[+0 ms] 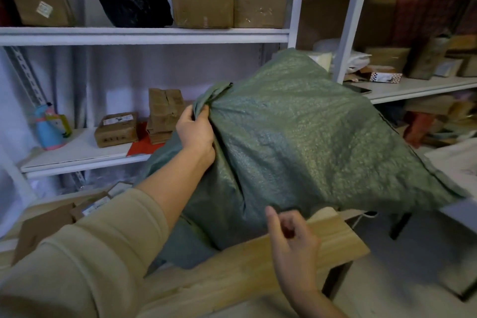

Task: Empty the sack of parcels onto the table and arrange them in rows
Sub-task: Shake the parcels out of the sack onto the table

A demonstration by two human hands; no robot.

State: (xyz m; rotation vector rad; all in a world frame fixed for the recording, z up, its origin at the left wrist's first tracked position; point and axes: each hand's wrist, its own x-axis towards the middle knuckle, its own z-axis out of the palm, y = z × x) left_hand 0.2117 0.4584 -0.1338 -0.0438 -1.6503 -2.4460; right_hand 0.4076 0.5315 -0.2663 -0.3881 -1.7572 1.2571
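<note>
While the sack: the green woven sack is up over the wooden bench, bulging and tilted, its lower folds resting on the bench top; you are in the emptying step, and nothing has plainly spilled out on this side.
Left grip: your left hand is clamped on a bunched corner of the sack at its upper left, fingers curled round the gathered cloth; the beige sleeve reaches across from the lower left.
Right grip: your right hand hangs just below the sack's lower edge, fingers loosely curled and holding nothing; whether a fingertip touches the cloth cannot be told.
Parcels: none can be seen inside the sack; some cardboard boxes lie at the left edge of the bench.
Shelves: brown boxes sit on the white shelf behind.
Next move: judged from this, your right hand needs a firm hold on the bottom of the sack; then lift both corners higher and shake, keeping the mouth low over the bench so parcels slide out rather than off the edge.
Progress: early; arranging in rows is not yet begun.
</note>
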